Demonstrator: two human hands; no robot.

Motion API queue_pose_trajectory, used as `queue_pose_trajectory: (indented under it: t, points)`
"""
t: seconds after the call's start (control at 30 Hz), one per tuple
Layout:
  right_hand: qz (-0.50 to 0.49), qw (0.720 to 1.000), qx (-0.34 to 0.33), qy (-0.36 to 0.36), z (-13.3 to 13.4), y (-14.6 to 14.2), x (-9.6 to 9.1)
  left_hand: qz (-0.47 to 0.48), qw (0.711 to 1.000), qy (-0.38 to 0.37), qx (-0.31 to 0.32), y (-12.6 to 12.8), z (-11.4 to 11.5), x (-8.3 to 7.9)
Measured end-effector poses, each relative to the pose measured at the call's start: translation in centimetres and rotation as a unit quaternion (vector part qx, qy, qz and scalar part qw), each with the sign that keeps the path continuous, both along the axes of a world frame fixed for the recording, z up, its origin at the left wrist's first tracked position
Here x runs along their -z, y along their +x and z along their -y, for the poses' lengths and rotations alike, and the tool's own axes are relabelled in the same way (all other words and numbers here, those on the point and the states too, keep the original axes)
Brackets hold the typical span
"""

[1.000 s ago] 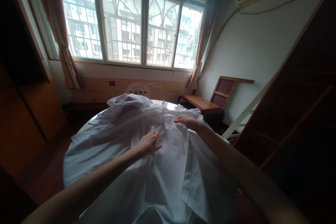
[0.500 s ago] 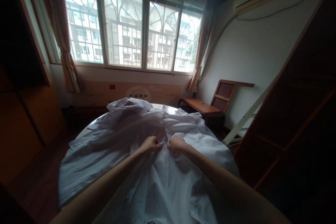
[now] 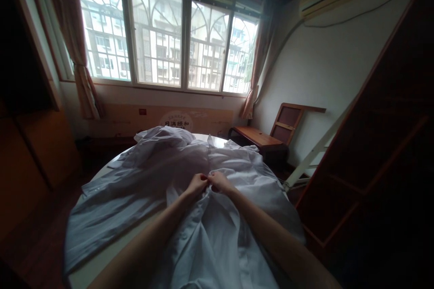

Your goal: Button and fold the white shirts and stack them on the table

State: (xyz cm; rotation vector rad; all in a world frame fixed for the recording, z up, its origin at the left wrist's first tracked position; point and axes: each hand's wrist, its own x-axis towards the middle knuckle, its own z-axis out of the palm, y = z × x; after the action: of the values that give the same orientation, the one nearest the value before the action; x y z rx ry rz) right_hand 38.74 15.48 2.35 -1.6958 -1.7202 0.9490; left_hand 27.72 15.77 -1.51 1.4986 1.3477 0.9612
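A white buttoned shirt (image 3: 219, 230) lies spread and wrinkled over a round white table (image 3: 125, 239). Near its middle, my left hand (image 3: 197, 184) pinches the front edge of the cloth. My right hand (image 3: 221, 182) meets it there, fingers pinched on the same edge, the fingertips of both almost touching. Whether a button sits between them is too small to tell. Below the hands, the button strip hangs in folds toward me. One sleeve stretches to the left, and bunched cloth lies at the far side.
Behind the table stand a long cardboard panel (image 3: 210, 117) and a low wooden bench (image 3: 259, 136). A wooden chair-like frame (image 3: 288, 119) leans by the right wall. White metal legs (image 3: 308, 160) and a dark wooden panel (image 3: 359, 162) are close on the right.
My hands have come together at the shirt's front edge, where they were slightly apart. The cloth below them has lifted and shifted, baring some of the table on the left.
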Motion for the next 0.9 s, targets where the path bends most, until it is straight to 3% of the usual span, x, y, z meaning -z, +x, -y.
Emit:
queue_pose_trajectory:
  t: [0.17, 0.4, 0.53, 0.63, 0.77, 0.9]
  points:
    - [-0.05, 0.997, 0.053, 0.015, 0.1, 0.9, 1.7, 0.005, 0.997, 0.051, -0.066, -0.6, 0.6, 0.5]
    - [-0.083, 0.996, 0.02, 0.035, -1.0, -0.2, -0.1, -0.031, 0.99, 0.091, -0.101, -0.9, 0.8, 0.7]
    - [0.019, 0.999, -0.013, 0.05, -0.3, -0.7, 0.2, -0.047, 0.989, 0.091, -0.103, -1.3, 0.6, 0.9]
    - [0.089, 0.995, 0.01, 0.048, 0.8, -0.5, 1.2, -0.084, 0.988, 0.099, -0.089, -1.7, 0.9, 0.9]
    - [0.206, 0.974, 0.044, 0.083, 1.8, -0.5, 2.0, -0.111, 0.984, 0.115, -0.074, -2.2, 1.4, 0.6]
    - [0.253, 0.959, 0.016, 0.128, 2.5, -0.2, 2.3, -0.093, 0.987, 0.115, -0.056, -2.3, 1.5, 0.5]
